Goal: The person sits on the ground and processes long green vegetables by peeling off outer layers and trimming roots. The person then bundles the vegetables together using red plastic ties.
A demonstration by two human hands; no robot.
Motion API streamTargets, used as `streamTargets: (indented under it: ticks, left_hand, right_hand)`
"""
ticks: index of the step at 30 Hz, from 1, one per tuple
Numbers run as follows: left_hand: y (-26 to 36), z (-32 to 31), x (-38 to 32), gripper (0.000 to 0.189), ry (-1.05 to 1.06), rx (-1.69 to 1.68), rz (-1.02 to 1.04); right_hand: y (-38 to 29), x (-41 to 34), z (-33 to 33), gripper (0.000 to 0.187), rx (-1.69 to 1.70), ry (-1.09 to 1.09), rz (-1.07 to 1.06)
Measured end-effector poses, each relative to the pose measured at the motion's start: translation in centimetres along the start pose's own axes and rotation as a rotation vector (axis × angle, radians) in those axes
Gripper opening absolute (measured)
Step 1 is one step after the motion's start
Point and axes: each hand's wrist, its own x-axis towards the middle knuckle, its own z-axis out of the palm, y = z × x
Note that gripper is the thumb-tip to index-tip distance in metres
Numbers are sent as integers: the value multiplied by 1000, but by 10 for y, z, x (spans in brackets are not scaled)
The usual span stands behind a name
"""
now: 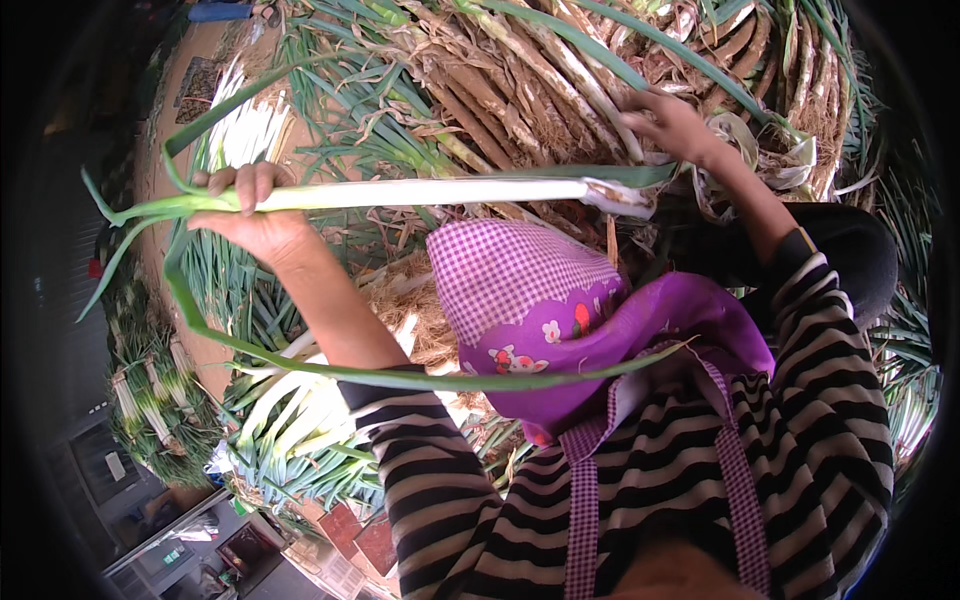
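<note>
My left hand (251, 214) grips a large green onion (435, 193) around its pale green neck. Its stripped white shaft lies level across the view, with the root end (619, 198) pointing right. Green leaves hang past my wrist, one long leaf (420, 381) curving across my apron. My right hand (667, 127) is slightly blurred above the root ends of a pile of soil-coated, unpeeled green onions (495, 90). Its fingers look apart, and nothing shows between them. Below that hand, loose peeled skins (787, 165) lie beside the pile.
Peeled white onions lie in a heap at far left (251, 124) and another near my left elbow (300, 412). Tied bundles (150, 397) stand further left. My purple apron (525, 300) covers my lap, and my dark-clothed knee (840, 255) is at right. Another person's sleeve (221, 11) shows at the top.
</note>
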Motion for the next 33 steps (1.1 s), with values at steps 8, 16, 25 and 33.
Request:
streamTargets:
  ticks: [8, 16, 25, 33]
  left_hand:
    - [-63, 39, -11, 63, -36, -234, -128]
    - [-88, 50, -11, 67, -374, -380, -260]
    - [-49, 38, -3, 70, -221, -281, -131]
    - [45, 15, 6, 75, 8, -77, 70]
  right_hand:
    - [-217, 24, 31, 49, 371, -99, -562]
    - [-186, 32, 47, 50, 1165, -736, -80]
    - [-118, 22, 59, 59, 888, -198, 54]
    - [21, -21, -27, 63, 135, -26, 547]
